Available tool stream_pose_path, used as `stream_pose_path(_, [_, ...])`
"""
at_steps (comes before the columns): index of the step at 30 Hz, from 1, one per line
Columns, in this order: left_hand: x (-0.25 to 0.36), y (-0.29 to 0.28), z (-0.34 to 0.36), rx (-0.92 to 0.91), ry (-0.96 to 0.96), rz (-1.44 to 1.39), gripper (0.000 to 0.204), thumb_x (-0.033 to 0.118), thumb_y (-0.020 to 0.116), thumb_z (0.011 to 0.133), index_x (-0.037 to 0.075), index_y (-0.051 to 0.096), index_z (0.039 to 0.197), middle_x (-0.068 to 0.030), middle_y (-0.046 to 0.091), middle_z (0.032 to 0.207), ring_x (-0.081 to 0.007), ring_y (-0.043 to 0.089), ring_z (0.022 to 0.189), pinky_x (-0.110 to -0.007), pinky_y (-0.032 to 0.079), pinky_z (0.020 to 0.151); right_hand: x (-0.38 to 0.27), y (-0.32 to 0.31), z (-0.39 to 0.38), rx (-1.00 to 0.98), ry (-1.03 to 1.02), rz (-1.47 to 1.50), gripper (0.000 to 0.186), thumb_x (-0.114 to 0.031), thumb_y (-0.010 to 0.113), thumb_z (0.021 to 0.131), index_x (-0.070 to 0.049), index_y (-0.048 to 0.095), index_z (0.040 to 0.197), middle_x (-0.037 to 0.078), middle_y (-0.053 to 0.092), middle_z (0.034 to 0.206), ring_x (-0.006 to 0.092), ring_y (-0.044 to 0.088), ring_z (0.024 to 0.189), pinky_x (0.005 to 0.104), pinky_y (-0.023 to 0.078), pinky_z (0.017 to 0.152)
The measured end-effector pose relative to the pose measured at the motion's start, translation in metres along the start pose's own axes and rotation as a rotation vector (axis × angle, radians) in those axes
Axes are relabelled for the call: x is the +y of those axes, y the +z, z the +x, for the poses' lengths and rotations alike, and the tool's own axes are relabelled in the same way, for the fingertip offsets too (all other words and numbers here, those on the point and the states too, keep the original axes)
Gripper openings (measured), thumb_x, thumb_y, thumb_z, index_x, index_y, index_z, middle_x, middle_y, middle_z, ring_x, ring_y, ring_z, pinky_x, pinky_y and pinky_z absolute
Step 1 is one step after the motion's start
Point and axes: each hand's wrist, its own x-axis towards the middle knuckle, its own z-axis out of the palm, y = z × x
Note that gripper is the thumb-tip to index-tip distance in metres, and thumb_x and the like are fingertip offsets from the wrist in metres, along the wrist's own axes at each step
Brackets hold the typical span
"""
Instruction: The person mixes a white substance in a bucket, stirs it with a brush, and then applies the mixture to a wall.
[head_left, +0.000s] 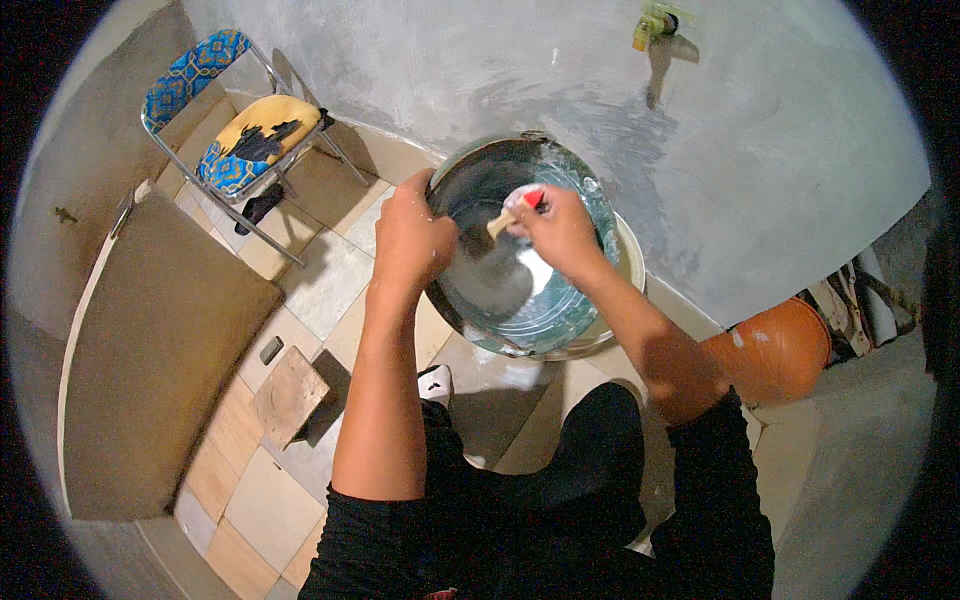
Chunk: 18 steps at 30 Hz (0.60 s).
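A dark green bucket (482,172) with whitish smears inside is tilted open toward me between my arms. My left hand (415,235) has its fingers wrapped round the bucket's left rim. Over the bucket's mouth, my right hand (560,232) is closed on a small brush-like tool (499,224) with a pale, wood-coloured end. Red and white parts show by the fingers; its exact kind is unclear. Beneath the bucket's right side shows the pale rim of a second round container (632,262). Some white stuff marks the right fingers.
A folding chair (195,75) with dark cloth on its seat stands back left. Nearer are a low partition (165,350), a small wooden stool (290,392) and a grey block (271,349). A tap (653,27) juts from the wall; an orange bucket (775,350) lies right.
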Motion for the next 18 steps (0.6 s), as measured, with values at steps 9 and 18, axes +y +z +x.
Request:
stream_pose_path(9, [-0.010,0.005,0.003,0.009,0.011,-0.002,0.051,0.001,0.056,0.074,-0.001,0.065,0.124,-0.0295,0.069,0.112,-0.0442,0.066,0.110,-0.046,0.050,0.096,-0.028,-0.016,-0.054,-0.069,-0.198,-0.706,0.020,-0.018,0.069,0.089,0.002,0.069,0.090,0.026,0.068,0.084,0.0469,0.064,0.082,0.0506,0.049,0.072])
stream_pose_path(18, [-0.013,0.005,-0.001,0.066,0.032,-0.032,0.049,0.001,0.056,0.073,-0.002,0.066,0.121,-0.0309,0.069,0.109,-0.0465,0.065,0.108,-0.048,0.050,0.096,-0.024,0.017,-0.005,0.053,-0.249,-0.373,0.011,-0.012,0.070,0.085,-0.001,0.070,0.087,0.023,0.070,0.087,0.0433,0.067,0.085,0.0506,0.051,0.076])
